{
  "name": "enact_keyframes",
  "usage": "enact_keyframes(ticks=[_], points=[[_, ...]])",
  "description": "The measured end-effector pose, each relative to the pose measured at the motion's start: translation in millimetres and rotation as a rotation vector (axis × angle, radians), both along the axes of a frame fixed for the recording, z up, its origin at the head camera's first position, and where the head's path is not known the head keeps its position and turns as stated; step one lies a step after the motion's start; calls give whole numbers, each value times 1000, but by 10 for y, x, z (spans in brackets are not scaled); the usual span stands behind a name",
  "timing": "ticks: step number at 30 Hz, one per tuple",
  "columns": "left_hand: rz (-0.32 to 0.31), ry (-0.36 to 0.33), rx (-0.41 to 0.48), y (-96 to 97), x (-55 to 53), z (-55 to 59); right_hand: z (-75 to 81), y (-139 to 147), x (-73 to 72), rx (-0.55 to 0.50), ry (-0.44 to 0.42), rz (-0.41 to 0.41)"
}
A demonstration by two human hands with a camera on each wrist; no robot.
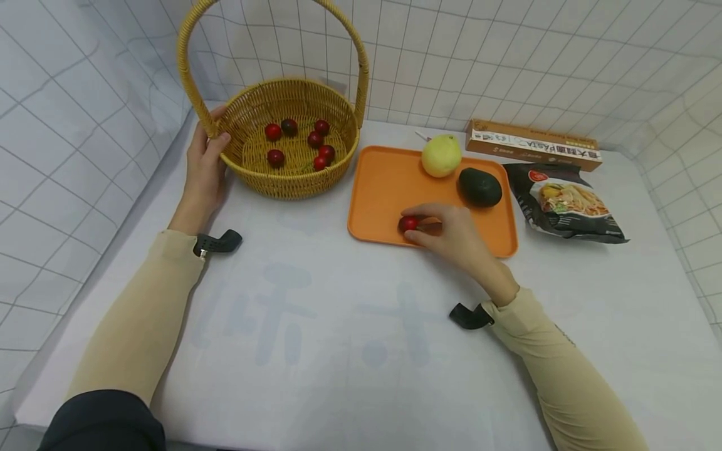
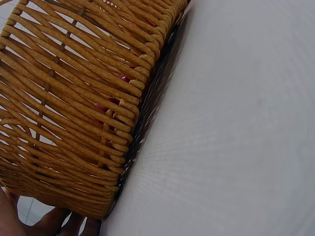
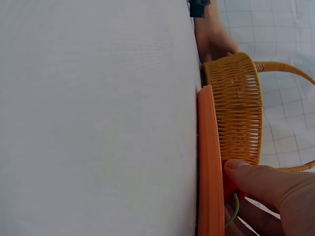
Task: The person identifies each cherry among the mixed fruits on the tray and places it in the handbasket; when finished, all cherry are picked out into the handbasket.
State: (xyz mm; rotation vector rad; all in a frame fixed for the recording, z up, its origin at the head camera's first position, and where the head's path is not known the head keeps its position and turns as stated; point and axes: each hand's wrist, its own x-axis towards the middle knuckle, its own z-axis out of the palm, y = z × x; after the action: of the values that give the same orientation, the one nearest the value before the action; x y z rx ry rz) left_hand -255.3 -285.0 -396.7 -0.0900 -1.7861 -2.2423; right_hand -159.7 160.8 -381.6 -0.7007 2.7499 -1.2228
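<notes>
My left hand (image 1: 205,153) grips the left side of a yellow wicker basket (image 1: 287,185), thumb at the rim near the handle's foot. In the left wrist view, the fingers (image 2: 49,222) curl at the woven wall. Several dark-red cherries (image 1: 276,158) lie inside the basket. My right hand (image 1: 451,235) pinches a red cherry (image 1: 410,223) between thumb and fingers, low over the near edge of an orange tray (image 1: 375,194). A green stem (image 3: 236,205) hangs from that cherry in the right wrist view.
On the tray are a yellow-green round fruit (image 1: 441,156) and a dark green avocado (image 1: 479,187). Right of it lies a black food packet (image 1: 570,203); behind stands a long pasta box (image 1: 533,144). White gridded cloth (image 1: 417,62) closes off the back and sides.
</notes>
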Motion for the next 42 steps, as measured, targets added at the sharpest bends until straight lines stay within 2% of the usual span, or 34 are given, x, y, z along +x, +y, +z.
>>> enact_keyframes(ticks=[4,8,13,17,23,29,34,38,42], points=[[-5,-6,-22,5,-14,7,-7,4,7,3,-2,-1],[3,-5,-5,7,-29,1,2,7,-7,3,-11,7],[15,-3,19,4,-30,-15,99,-31,-105,-17,1,27],[12,-6,5,-22,-7,-26,249,-183,-221,-77,0,34],[14,-4,18,-33,-16,-27,551,-581,-386,-173,15,59],[8,0,4,2,-48,-32,805,-973,-480,-263,101,92],[30,-2,0,-2,-36,-32,950,-1275,-516,-351,104,150],[23,-4,8,-12,-21,-34,935,-1439,-509,-432,62,164],[13,6,-3,-32,-22,-17,761,-1545,-529,-371,86,110]])
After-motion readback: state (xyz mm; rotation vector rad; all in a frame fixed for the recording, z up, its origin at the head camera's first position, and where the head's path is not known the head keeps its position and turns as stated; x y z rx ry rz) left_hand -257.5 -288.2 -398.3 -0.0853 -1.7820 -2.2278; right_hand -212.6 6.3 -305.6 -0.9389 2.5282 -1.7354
